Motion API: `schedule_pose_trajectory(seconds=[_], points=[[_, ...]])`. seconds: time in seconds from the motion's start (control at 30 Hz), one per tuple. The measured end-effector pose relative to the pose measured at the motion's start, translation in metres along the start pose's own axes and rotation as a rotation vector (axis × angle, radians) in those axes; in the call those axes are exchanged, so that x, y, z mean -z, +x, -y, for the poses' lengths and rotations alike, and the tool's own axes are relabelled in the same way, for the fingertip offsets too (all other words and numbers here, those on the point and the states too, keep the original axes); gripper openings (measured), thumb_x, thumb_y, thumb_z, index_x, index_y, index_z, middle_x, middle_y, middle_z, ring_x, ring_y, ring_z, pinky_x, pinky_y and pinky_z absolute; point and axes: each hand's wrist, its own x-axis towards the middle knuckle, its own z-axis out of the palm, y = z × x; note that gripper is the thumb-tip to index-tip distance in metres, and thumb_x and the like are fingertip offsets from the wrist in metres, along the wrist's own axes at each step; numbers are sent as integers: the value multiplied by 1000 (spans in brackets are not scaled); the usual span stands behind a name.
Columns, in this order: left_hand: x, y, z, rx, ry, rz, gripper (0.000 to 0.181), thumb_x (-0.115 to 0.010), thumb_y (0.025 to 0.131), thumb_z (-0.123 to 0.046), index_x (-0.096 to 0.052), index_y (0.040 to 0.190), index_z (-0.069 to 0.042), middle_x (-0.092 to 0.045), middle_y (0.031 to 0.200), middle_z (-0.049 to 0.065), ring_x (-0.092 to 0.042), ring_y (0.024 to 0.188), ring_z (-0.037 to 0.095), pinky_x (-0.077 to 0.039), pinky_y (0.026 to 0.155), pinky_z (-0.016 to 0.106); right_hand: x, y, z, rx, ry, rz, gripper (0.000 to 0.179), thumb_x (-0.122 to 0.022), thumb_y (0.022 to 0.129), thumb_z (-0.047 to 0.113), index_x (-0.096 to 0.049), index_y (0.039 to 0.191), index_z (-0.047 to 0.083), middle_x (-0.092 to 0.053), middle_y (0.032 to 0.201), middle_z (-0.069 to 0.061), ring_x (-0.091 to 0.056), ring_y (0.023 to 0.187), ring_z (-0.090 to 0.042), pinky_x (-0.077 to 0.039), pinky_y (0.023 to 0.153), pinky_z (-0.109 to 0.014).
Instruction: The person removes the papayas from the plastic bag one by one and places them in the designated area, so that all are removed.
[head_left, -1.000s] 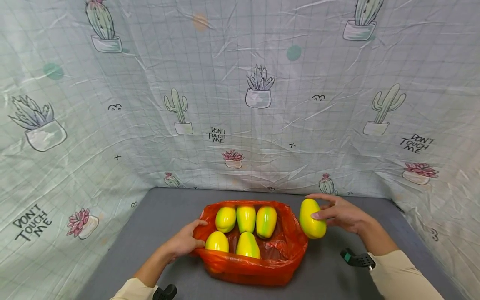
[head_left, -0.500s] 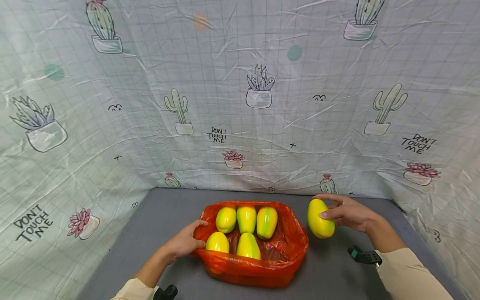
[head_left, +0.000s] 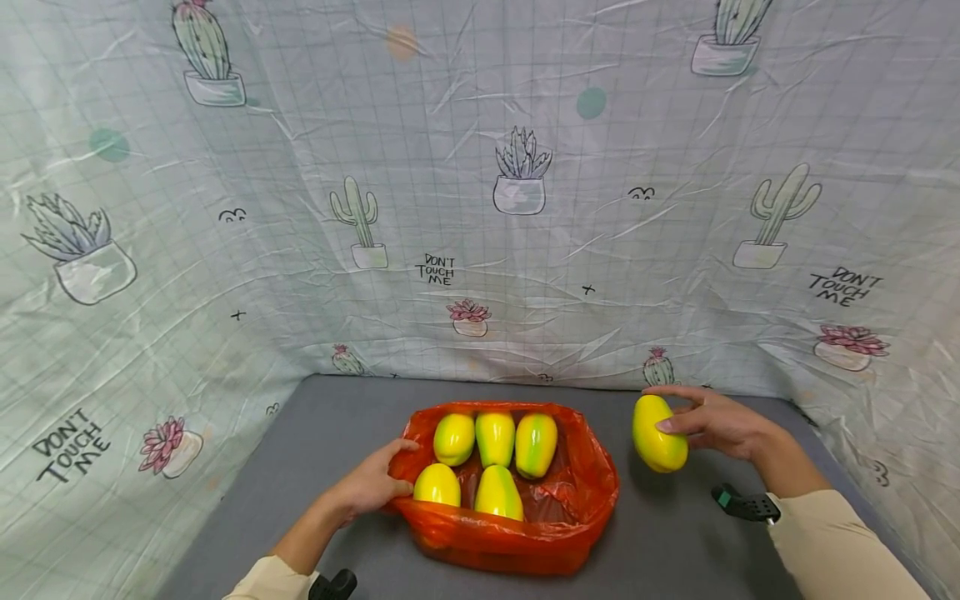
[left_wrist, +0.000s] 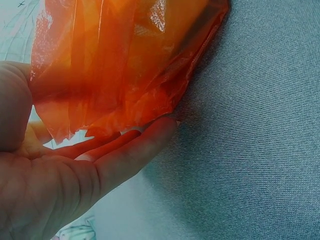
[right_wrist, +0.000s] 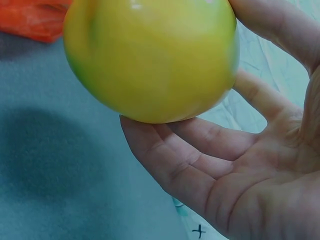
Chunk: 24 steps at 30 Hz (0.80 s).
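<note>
An orange-red plastic bag [head_left: 510, 546] lies with its mouth spread open in the middle of the table, and several glossy yellow-green mangoes [head_left: 495, 439] sit inside it. At the bag's left end my left hand [head_left: 371, 482] holds the rim; the left wrist view has thumb and fingers on either side of the thin plastic [left_wrist: 115, 75]. Right of the bag, my right hand [head_left: 712, 423] grips another mango [head_left: 660, 435] between thumb and fingertips. This mango [right_wrist: 155, 60] is held above the table, its shadow falling on the cloth below.
A grey cloth-covered table [head_left: 315, 417] bears the bag. Behind and at both sides hangs a pale sheet [head_left: 585, 250] printed with potted cacti. Dark straps, one the right wrist strap [head_left: 746, 505], sit near the sleeves.
My right hand has moved steadily to the right with the mango, away from the bag. My left hand and the bag have stayed in place.
</note>
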Motion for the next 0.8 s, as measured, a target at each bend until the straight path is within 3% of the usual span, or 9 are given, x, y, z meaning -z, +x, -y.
schedule_pose_trajectory(seconds=[0.1, 0.5, 0.8], points=[[0, 1, 0, -4, 23, -10, 63, -72, 85, -1, -50, 143, -6, -56, 128, 20, -60, 100, 26, -51, 80, 33, 6, 0, -2, -3, -14, -4, 77, -68, 98, 23, -29, 162, 7, -68, 124, -10, -67, 107, -25, -58, 97, -46], [0, 0, 0, -14, 0, 18, 65, -70, 86, -1, -46, 146, -5, -56, 126, 21, -60, 96, 25, -53, 77, 33, 26, 0, -17, -55, -60, -46, 82, -68, 100, 26, -22, 165, 6, -61, 138, -13, -65, 112, -25, -56, 99, -48], [1, -2, -3, -19, -27, 37, 66, -69, 86, 0, -44, 147, -4, -55, 124, 23, -61, 92, 25, -53, 71, 34, 37, 0, -25, -75, -84, -68, 83, -69, 100, 26, -22, 165, 6, -48, 150, -26, -63, 114, -26, -56, 99, -52]])
